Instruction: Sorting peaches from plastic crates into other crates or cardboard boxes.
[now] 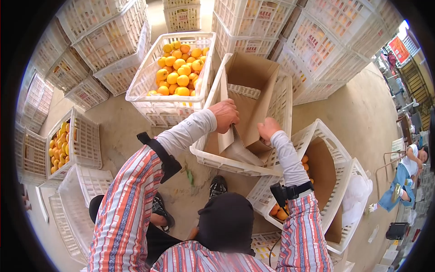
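Note:
A brown cardboard liner point(249, 108), folded into upright walls, stands inside a white plastic crate point(234, 163) in front of me. Its near end is creased and bent inward. My left hand point(225, 115) grips the top edge of the liner's left wall. On the right side, my right hand point(268, 129) is closed around the liner's edge near the crate's near right part. Orange citrus fruit point(181, 69) fills a second white plastic crate point(166, 98) just beyond my left hand, with thin clear plastic film inside it.
Tall stacks of white crates point(105, 44) rise at the back left, with more crates point(323, 51) at the back right. By my right arm, a tilted crate point(317, 127) holds cardboard and oranges. Another fruit-filled crate point(85, 139) stands left. A seated person point(406, 170) is far right.

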`<state>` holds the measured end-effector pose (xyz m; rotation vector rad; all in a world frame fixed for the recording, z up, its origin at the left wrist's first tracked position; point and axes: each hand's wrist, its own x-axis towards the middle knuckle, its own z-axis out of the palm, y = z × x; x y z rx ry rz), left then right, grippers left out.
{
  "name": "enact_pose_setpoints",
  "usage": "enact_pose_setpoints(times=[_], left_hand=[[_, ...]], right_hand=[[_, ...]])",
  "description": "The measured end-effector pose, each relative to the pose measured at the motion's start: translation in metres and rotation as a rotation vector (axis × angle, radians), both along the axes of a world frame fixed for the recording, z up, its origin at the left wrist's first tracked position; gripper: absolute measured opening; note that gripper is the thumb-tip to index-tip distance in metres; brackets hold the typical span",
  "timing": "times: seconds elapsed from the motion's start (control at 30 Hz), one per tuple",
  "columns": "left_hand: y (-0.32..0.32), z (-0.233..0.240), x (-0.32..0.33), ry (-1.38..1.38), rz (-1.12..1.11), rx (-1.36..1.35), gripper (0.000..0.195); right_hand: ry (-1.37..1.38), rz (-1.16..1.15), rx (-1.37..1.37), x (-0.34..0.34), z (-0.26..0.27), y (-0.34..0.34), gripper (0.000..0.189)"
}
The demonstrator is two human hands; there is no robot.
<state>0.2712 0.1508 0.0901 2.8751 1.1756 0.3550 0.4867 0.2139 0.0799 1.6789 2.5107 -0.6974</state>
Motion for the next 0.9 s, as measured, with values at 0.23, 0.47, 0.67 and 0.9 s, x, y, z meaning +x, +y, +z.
enact_pose_setpoints(times=[0.23,0.47,0.67,0.9], left_hand=[[-0.009,-0.070,0.004,0.365,0.305,-0.481,0.017],[-0.034,-0.050,-0.023,-0.109,0.778,0.215,0.051],[-0.035,-0.030,-0.021,-0.632,1.361,-0.280,0.083],[-0.030,-0.054,-0.020,-0.676,1.318,-0.442,0.036]], right_hand=[[-0.150,-0.410,0.048,0.061,-0.022,0.038,0.042],[-0.121,-0.339,0.370,0.096,-0.040,0.035,0.058],[0.549,-0.497,-0.026,0.119,-0.114,0.064,0.035],[0.807,-0.560,-0.126,0.131,-0.107,0.044,0.025]])
